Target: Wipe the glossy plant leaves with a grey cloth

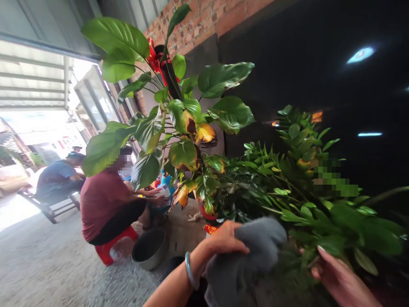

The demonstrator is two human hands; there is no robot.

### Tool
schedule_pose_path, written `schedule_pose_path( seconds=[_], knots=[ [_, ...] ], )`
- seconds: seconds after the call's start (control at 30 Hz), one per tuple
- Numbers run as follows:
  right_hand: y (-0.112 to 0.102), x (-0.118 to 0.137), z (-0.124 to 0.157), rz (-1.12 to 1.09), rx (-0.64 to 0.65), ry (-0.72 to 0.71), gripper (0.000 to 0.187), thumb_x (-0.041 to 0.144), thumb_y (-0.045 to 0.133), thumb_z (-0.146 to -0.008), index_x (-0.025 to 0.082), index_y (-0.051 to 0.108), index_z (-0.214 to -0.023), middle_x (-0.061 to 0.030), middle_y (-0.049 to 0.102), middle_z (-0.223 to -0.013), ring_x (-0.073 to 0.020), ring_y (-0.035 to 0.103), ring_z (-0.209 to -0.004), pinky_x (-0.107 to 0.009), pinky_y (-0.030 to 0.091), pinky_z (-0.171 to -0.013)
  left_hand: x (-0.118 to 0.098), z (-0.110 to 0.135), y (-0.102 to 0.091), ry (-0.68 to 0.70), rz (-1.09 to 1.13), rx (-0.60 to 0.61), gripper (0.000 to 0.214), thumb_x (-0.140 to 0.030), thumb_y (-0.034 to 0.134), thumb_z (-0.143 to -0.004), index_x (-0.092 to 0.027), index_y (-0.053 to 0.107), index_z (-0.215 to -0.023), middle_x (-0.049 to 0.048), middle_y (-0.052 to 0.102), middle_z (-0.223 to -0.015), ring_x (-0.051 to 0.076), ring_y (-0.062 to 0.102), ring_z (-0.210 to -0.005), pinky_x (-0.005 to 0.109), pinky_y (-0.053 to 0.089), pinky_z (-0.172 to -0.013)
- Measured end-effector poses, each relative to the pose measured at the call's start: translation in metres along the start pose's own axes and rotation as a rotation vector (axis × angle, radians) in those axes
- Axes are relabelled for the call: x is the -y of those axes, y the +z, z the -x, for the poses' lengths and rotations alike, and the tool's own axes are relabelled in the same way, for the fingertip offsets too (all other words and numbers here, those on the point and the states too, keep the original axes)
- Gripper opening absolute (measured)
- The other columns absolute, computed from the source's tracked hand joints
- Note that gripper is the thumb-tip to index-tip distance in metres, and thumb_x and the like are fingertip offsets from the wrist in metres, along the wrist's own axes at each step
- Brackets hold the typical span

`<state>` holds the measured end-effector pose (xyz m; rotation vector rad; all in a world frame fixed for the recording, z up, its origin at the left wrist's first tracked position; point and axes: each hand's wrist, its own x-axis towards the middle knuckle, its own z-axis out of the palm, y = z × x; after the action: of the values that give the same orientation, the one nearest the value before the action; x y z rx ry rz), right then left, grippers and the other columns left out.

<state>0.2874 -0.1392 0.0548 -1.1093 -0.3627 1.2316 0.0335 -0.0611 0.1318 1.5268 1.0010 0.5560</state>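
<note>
My left hand (225, 238), with a pale bangle (190, 270) on the wrist, is closed on a grey cloth (246, 260) and presses it against the leafy green plant (306, 213) in front of me. My right hand (341, 279) reaches into the same plant from the lower right; its fingers lie among the stems and leaves, partly hidden. Behind stands a tall plant with large broad leaves (179, 115), some yellowed and brown.
A person in a red shirt (105, 200) squats on a red stool (110, 249) beside a metal basin (150, 249). Another person in blue (59, 179) sits on a bench farther left. A brick wall and a dark panel rise behind the plants.
</note>
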Motion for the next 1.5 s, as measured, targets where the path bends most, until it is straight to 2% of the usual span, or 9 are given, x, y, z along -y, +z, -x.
schedule_pose_path(
  seconds=[0.13, 0.27, 0.5, 0.7, 0.8, 1.0, 1.13, 1.3, 1.5],
  knots=[
    [0.004, 0.002, -0.002, -0.141, -0.073, -0.011, 0.044, 0.039, 0.095, -0.021, 0.021, 0.069, -0.052, 0.0005, 0.067, -0.052, -0.0138, 0.053, -0.039, -0.024, 0.046, -0.033, -0.043, -0.022, -0.008, 0.253, 0.274, -0.230, 0.028, -0.023, 0.076, -0.049, -0.016, 0.069, -0.075, -0.0036, 0.064, -0.064, 0.014, 0.054, -0.059, 0.025, 0.046, -0.060],
    [0.007, 0.001, -0.002, -0.155, -0.060, -0.037, 0.040, 0.034, 0.094, -0.028, 0.021, 0.067, -0.054, 0.0008, 0.065, -0.049, -0.0140, 0.053, -0.037, -0.025, 0.048, -0.035, -0.026, -0.031, 0.004, 0.269, 0.154, -0.439, 0.020, -0.017, 0.071, -0.054, -0.017, 0.069, -0.074, -0.0027, 0.064, -0.067, 0.016, 0.055, -0.065, 0.026, 0.046, -0.064],
    [0.000, -0.002, -0.004, -0.129, -0.071, -0.038, 0.033, 0.030, 0.091, -0.035, 0.021, 0.067, -0.055, 0.0006, 0.066, -0.050, -0.0154, 0.054, -0.037, -0.026, 0.049, -0.034, 0.025, 0.031, -0.001, 0.061, -0.276, 0.037, 0.015, -0.013, 0.067, -0.052, -0.022, 0.072, -0.063, -0.0059, 0.055, -0.054, 0.015, 0.050, -0.059, 0.024, 0.038, -0.055],
    [0.004, 0.000, -0.003, -0.189, -0.084, -0.034, 0.042, 0.032, 0.095, -0.025, 0.022, 0.068, -0.056, 0.0037, 0.065, -0.048, -0.0132, 0.054, -0.037, -0.023, 0.048, -0.033, -0.034, 0.013, -0.048, 0.304, 0.238, -0.633, 0.034, -0.028, 0.079, -0.050, -0.016, 0.070, -0.081, -0.0005, 0.068, -0.069, 0.017, 0.059, -0.065, 0.027, 0.048, -0.064],
    [0.012, 0.004, 0.003, -0.205, -0.088, -0.023, 0.047, 0.034, 0.097, -0.020, 0.022, 0.065, -0.052, 0.0048, 0.062, -0.045, -0.0124, 0.053, -0.035, -0.022, 0.048, -0.033, -0.021, 0.006, -0.046, 0.244, 0.322, -0.850, 0.033, -0.022, 0.080, -0.049, -0.017, 0.069, -0.079, 0.0020, 0.071, -0.072, 0.018, 0.062, -0.067, 0.028, 0.050, -0.066],
    [0.008, 0.002, 0.004, -0.207, -0.101, -0.026, 0.047, 0.028, 0.096, -0.021, 0.022, 0.068, -0.059, 0.0027, 0.069, -0.053, -0.0139, 0.055, -0.037, -0.023, 0.048, -0.032, 0.066, 0.055, -0.015, -0.182, 0.148, -0.411, 0.018, -0.013, 0.073, -0.049, -0.016, 0.071, -0.067, -0.0009, 0.067, -0.058, 0.018, 0.060, -0.057, 0.026, 0.046, -0.053],
    [-0.002, -0.004, -0.004, -0.188, -0.093, -0.034, 0.039, 0.029, 0.094, -0.030, 0.022, 0.066, -0.056, 0.0036, 0.064, -0.049, -0.0143, 0.054, -0.038, -0.024, 0.049, -0.034, 0.031, 0.069, -0.030, -0.025, 0.292, -0.483, 0.036, -0.031, 0.081, -0.051, -0.014, 0.073, -0.081, 0.0035, 0.073, -0.068, 0.021, 0.065, -0.062, 0.029, 0.052, -0.058],
    [0.002, -0.011, -0.011, -0.173, -0.056, -0.113, 0.032, 0.029, 0.090, -0.042, 0.023, 0.066, -0.062, 0.0031, 0.066, -0.054, -0.0148, 0.056, -0.041, -0.024, 0.050, -0.035, -0.035, 0.022, -0.048, 0.207, 0.477, -0.774, 0.048, -0.029, 0.089, -0.041, -0.015, 0.070, -0.083, 0.0045, 0.074, -0.070, 0.020, 0.067, -0.063, 0.031, 0.056, -0.063],
    [0.006, -0.010, -0.008, -0.194, -0.062, -0.094, 0.035, 0.027, 0.092, -0.037, 0.022, 0.068, -0.061, 0.0018, 0.068, -0.054, -0.0154, 0.056, -0.040, -0.025, 0.050, -0.034, 0.042, 0.022, 0.004, -0.186, 0.530, -0.513, 0.036, -0.033, 0.085, -0.046, -0.012, 0.070, -0.071, 0.0062, 0.069, -0.057, 0.020, 0.062, -0.052, 0.031, 0.051, -0.053]
  ],
)
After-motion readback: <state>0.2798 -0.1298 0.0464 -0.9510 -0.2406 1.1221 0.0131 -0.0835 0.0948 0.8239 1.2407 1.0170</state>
